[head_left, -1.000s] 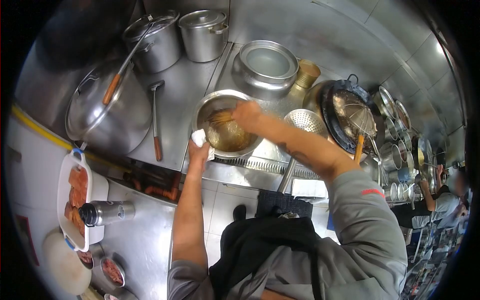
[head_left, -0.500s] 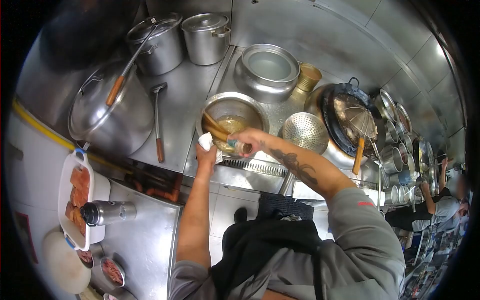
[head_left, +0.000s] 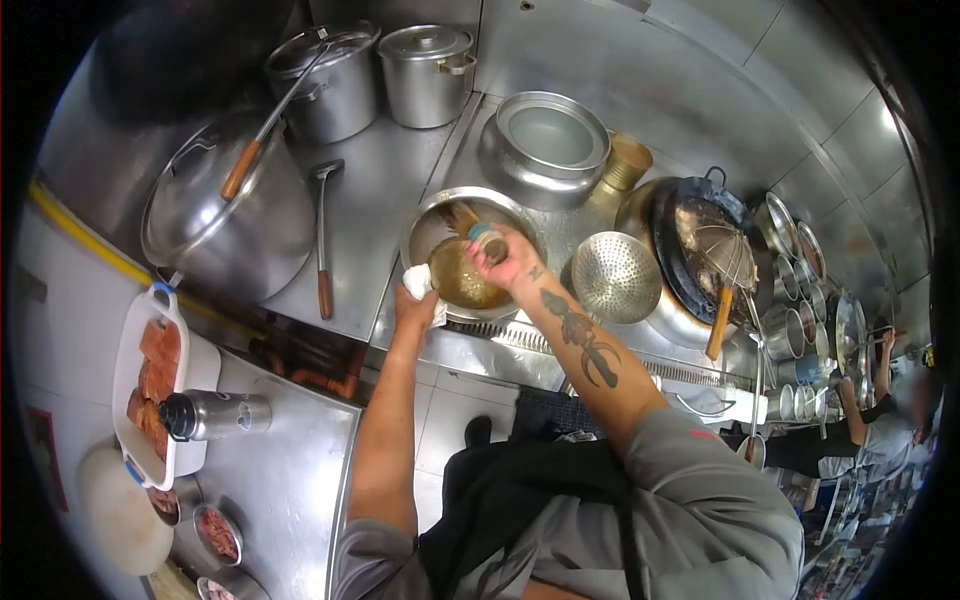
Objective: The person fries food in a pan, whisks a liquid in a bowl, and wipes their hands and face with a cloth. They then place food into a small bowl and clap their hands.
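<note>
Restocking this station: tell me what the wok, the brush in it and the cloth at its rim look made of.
Wok: bare metal, likely steel; grey, shiny wall with reflections. Brush: probably split bamboo; stiff tan strips bundled in the right hand. Cloth: white fabric, it seems; soft and crumpled under the left hand.

Kitchen, stainless steel throughout. Back wall [head_left: 620, 50]: steel panels with visible seams, bright glare at upper right. Cooking counter [head_left: 380, 170]: steel, running along the wall toward the far right. Side table [head_left: 290, 470]: steel, lower left. Floor [head_left: 440, 420]: pale square tiles, grey joints. Floor mat [head_left: 545, 408]: dark, at the counter's foot.
</note>
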A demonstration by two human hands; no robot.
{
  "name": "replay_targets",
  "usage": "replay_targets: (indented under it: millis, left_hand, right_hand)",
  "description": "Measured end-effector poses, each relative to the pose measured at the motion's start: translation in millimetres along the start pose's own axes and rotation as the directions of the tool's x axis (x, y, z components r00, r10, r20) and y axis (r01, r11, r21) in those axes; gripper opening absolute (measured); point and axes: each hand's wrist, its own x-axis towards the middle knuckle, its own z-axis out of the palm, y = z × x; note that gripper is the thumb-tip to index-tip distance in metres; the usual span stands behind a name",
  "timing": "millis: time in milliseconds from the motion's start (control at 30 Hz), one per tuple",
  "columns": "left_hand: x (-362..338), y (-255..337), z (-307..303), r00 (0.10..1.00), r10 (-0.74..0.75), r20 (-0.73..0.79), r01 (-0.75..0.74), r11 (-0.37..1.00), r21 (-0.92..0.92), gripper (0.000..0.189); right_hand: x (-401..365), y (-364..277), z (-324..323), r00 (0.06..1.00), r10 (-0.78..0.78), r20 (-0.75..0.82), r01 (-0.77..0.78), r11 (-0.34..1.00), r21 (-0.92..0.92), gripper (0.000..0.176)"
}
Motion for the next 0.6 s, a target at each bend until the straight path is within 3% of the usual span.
replay_targets:
  millis: [67,100,167,200,233,300,367,433,500,533,600]
  left_hand:
    - [1.9,-2.6,5.1,1.000,0.008,0.001,-0.008,1.000,-0.002,0.053]
    - [4.9,-5.9,6.0,1.000,0.017,-0.011,-0.017,1.000,0.003,0.053]
    - [9.9,-17.6,2.5,0.999,0.025,-0.041,-0.024,1.000,0.015,0.052]
    - [15.0,-26.6,1.6,0.998,0.038,-0.056,-0.036,0.999,0.026,0.052]
    - [21.6,-36.2,1.7,0.996,0.052,-0.070,-0.049,0.998,0.036,0.053]
    - [23.7,-38.1,3.5,0.993,0.062,-0.099,-0.057,0.997,0.049,0.052]
    - [13.7,-25.1,5.0,0.991,0.051,-0.125,-0.043,0.997,0.066,0.052]
    - [8.4,-18.4,6.2,0.996,0.054,-0.065,-0.050,0.997,0.063,0.051]
    - [4.7,-12.0,10.0,0.997,0.060,-0.041,-0.058,0.996,0.065,0.051]
    - [2.8,-9.1,14.8,0.997,0.064,-0.047,-0.061,0.996,0.066,0.050]
    - [7.5,-15.0,17.0,0.994,0.075,-0.076,-0.069,0.994,0.083,0.050]
  right_hand:
    - [0.8,20.2,-4.8,0.998,0.055,-0.039,-0.064,0.958,-0.279,0.035]
    - [-1.5,31.9,-4.0,0.982,-0.096,-0.162,-0.013,0.823,-0.568,0.034]
    - [1.9,22.9,-25.1,0.971,0.016,-0.237,-0.197,0.610,-0.768,0.032]
    - [-1.2,16.4,-35.5,0.956,0.061,-0.286,-0.280,0.475,-0.834,0.032]
    - [-13.7,8.6,-36.1,0.957,-0.092,-0.277,-0.267,0.103,-0.958,0.031]
    - [-33.7,-36.1,-40.3,0.970,0.087,-0.225,-0.218,-0.083,-0.972,0.036]
    - [-62.4,-35.6,0.8,0.878,-0.276,-0.392,-0.479,-0.488,-0.729,0.044]
    - [-63.5,-60.5,27.3,0.850,-0.258,-0.460,-0.426,-0.850,-0.311,0.040]
    - [-62.9,-70.3,22.3,0.928,-0.371,-0.031,-0.372,-0.921,-0.120,0.032]
    - [-59.6,-74.5,19.1,0.910,-0.365,0.196,-0.370,-0.929,-0.010,0.029]
    - [-53.2,-63.3,-1.7,0.862,-0.368,0.350,-0.394,-0.919,0.003,0.027]
